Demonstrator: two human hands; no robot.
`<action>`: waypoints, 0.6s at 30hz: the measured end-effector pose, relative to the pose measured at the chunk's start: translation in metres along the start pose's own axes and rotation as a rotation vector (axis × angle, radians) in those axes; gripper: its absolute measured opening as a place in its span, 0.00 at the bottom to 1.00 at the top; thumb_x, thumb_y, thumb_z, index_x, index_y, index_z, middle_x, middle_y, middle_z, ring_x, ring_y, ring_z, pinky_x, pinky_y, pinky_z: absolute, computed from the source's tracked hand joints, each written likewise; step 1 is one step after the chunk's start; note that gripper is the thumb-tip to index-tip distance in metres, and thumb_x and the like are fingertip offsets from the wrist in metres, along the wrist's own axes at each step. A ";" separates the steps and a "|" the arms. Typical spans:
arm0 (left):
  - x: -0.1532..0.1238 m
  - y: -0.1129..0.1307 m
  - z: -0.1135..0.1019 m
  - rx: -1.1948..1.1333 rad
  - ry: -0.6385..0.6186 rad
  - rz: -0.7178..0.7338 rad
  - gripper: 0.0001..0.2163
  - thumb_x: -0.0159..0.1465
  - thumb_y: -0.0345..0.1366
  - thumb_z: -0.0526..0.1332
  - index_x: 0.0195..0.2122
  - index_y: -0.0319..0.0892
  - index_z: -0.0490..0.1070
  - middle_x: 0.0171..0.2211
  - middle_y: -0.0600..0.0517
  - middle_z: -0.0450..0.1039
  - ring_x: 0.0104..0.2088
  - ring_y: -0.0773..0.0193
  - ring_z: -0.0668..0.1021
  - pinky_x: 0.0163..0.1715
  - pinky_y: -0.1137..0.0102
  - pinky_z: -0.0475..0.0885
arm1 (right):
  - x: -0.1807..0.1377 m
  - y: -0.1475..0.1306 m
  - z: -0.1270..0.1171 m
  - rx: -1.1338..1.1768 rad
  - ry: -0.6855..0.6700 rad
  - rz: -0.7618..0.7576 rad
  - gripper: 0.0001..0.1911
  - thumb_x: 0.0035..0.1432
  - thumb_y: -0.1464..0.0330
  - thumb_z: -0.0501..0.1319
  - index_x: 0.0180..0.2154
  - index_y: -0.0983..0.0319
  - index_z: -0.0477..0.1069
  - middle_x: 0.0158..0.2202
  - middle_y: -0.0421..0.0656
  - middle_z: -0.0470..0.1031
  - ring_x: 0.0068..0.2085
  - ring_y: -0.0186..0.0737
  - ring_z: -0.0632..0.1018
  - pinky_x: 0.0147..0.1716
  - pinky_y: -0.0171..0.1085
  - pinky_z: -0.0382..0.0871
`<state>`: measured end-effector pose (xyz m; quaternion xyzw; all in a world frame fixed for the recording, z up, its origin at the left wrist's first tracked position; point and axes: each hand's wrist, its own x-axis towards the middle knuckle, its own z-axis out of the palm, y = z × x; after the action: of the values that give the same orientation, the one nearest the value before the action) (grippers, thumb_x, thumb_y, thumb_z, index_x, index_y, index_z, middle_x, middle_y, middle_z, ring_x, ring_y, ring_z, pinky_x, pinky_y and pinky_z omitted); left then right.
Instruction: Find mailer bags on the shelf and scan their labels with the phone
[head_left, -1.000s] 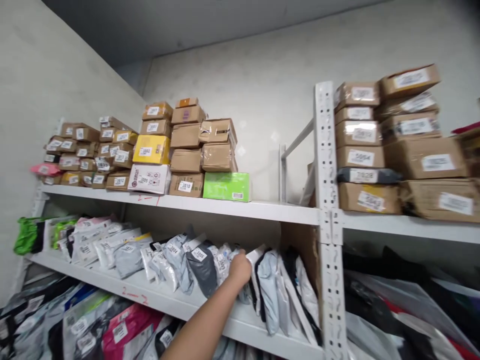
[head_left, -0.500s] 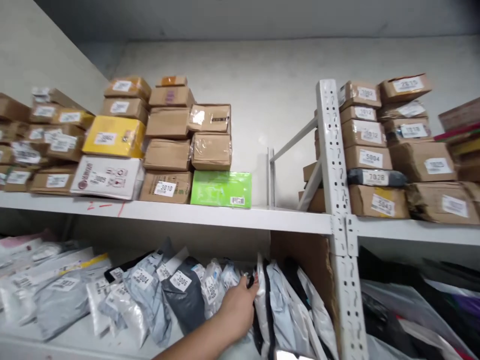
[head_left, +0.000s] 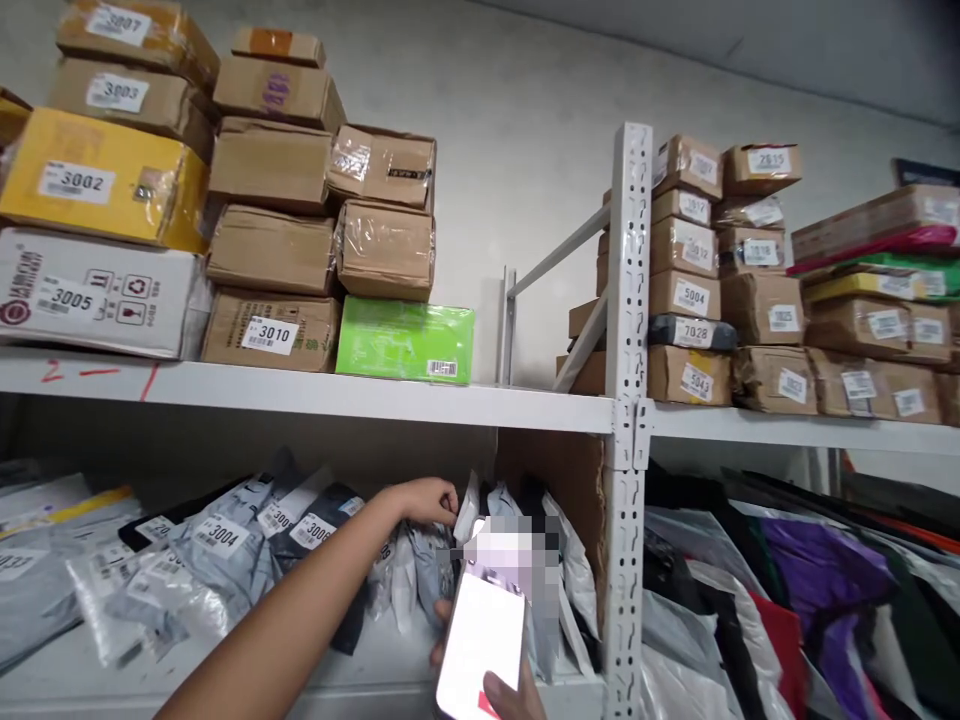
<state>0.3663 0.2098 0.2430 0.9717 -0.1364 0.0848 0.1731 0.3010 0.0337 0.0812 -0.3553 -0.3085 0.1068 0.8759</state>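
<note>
Head view, left hand [head_left: 424, 499] among shelf [head_left: 315, 392] parcels [head_left: 225, 550], right hand [head_left: 510, 695] holding phone [head_left: 480, 640]

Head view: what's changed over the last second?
The left hand has moved up to the tops of the upright mailer bags. A phone, held in the right hand, has come into view at the bottom. Boxes on the upper shelf are unchanged.

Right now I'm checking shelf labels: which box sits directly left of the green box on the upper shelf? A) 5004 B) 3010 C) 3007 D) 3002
B: the brown box labelled 3010 stands beside the green box on the upper shelf.
</note>
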 end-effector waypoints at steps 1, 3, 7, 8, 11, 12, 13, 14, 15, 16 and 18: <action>0.004 0.000 0.005 -0.001 -0.006 -0.023 0.12 0.54 0.33 0.57 0.39 0.39 0.73 0.37 0.49 0.77 0.36 0.61 0.76 0.35 0.71 0.70 | 0.005 0.004 0.003 0.015 0.033 -0.024 0.35 0.34 0.54 0.74 0.45 0.60 0.71 0.35 0.50 0.82 0.29 0.46 0.79 0.20 0.35 0.67; 0.006 -0.001 0.016 0.002 0.001 -0.047 0.14 0.57 0.31 0.50 0.41 0.40 0.72 0.41 0.50 0.76 0.39 0.62 0.76 0.39 0.70 0.70 | 0.015 0.010 0.005 -0.013 0.104 -0.081 0.47 0.35 0.56 0.74 0.55 0.60 0.59 0.41 0.49 0.81 0.35 0.49 0.79 0.15 0.33 0.66; -0.014 -0.008 0.034 0.062 0.059 -0.067 0.27 0.52 0.33 0.57 0.55 0.41 0.60 0.53 0.45 0.68 0.49 0.58 0.73 0.48 0.68 0.68 | 0.033 0.008 -0.004 -0.083 0.190 -0.206 0.54 0.39 0.58 0.73 0.62 0.60 0.45 0.47 0.53 0.77 0.34 0.48 0.77 0.13 0.32 0.65; -0.021 -0.011 0.037 0.086 0.060 -0.062 0.30 0.49 0.33 0.59 0.56 0.40 0.58 0.54 0.44 0.67 0.49 0.57 0.73 0.48 0.67 0.67 | 0.035 0.006 -0.009 -0.096 0.201 -0.218 0.53 0.39 0.58 0.73 0.61 0.60 0.46 0.48 0.54 0.77 0.33 0.46 0.76 0.14 0.33 0.65; -0.038 -0.013 0.039 0.179 0.029 -0.034 0.24 0.50 0.33 0.57 0.51 0.40 0.64 0.51 0.45 0.70 0.50 0.54 0.72 0.52 0.64 0.66 | 0.036 0.000 -0.022 -0.151 0.183 -0.202 0.45 0.41 0.56 0.71 0.58 0.60 0.55 0.51 0.56 0.75 0.29 0.42 0.74 0.14 0.33 0.65; -0.039 -0.012 0.039 0.213 0.024 -0.038 0.21 0.52 0.34 0.57 0.49 0.40 0.66 0.49 0.45 0.70 0.50 0.52 0.73 0.52 0.61 0.65 | 0.035 0.000 -0.026 -0.178 0.159 -0.182 0.42 0.41 0.55 0.71 0.56 0.60 0.58 0.51 0.56 0.74 0.28 0.41 0.74 0.14 0.32 0.64; -0.039 -0.009 0.038 0.246 0.023 -0.056 0.20 0.53 0.36 0.57 0.48 0.39 0.68 0.48 0.43 0.71 0.50 0.50 0.73 0.52 0.58 0.66 | 0.034 0.001 -0.029 -0.208 0.131 -0.166 0.40 0.42 0.54 0.70 0.54 0.61 0.61 0.50 0.56 0.75 0.26 0.39 0.73 0.14 0.32 0.63; -0.037 -0.005 0.038 0.277 0.026 -0.083 0.21 0.53 0.39 0.58 0.47 0.38 0.69 0.48 0.41 0.71 0.49 0.47 0.73 0.51 0.56 0.66 | 0.032 0.003 -0.030 -0.239 0.110 -0.159 0.39 0.42 0.53 0.69 0.53 0.61 0.62 0.50 0.55 0.75 0.25 0.39 0.72 0.15 0.33 0.63; -0.033 0.000 0.038 0.307 0.026 -0.118 0.23 0.51 0.41 0.60 0.47 0.36 0.70 0.48 0.38 0.71 0.49 0.44 0.73 0.50 0.55 0.68 | 0.030 0.006 -0.031 -0.267 0.106 -0.161 0.39 0.42 0.51 0.69 0.54 0.61 0.63 0.49 0.54 0.75 0.26 0.40 0.73 0.17 0.35 0.65; -0.028 0.006 0.038 0.334 0.019 -0.161 0.25 0.48 0.43 0.63 0.46 0.34 0.71 0.48 0.35 0.71 0.48 0.42 0.74 0.48 0.55 0.69 | 0.028 0.010 -0.030 -0.288 0.119 -0.171 0.41 0.42 0.50 0.69 0.55 0.61 0.62 0.48 0.54 0.76 0.29 0.44 0.75 0.21 0.38 0.69; -0.014 0.015 0.042 0.382 -0.001 -0.245 0.27 0.43 0.42 0.68 0.44 0.33 0.74 0.48 0.32 0.71 0.48 0.38 0.74 0.47 0.53 0.70 | 0.026 0.020 -0.027 -0.313 0.168 -0.208 0.46 0.41 0.49 0.68 0.58 0.61 0.58 0.47 0.52 0.77 0.38 0.53 0.77 0.34 0.45 0.74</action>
<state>0.3539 0.1839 0.2057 0.9962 0.0012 0.0871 -0.0049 0.3386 0.0431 0.0644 -0.4610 -0.2824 -0.0635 0.8389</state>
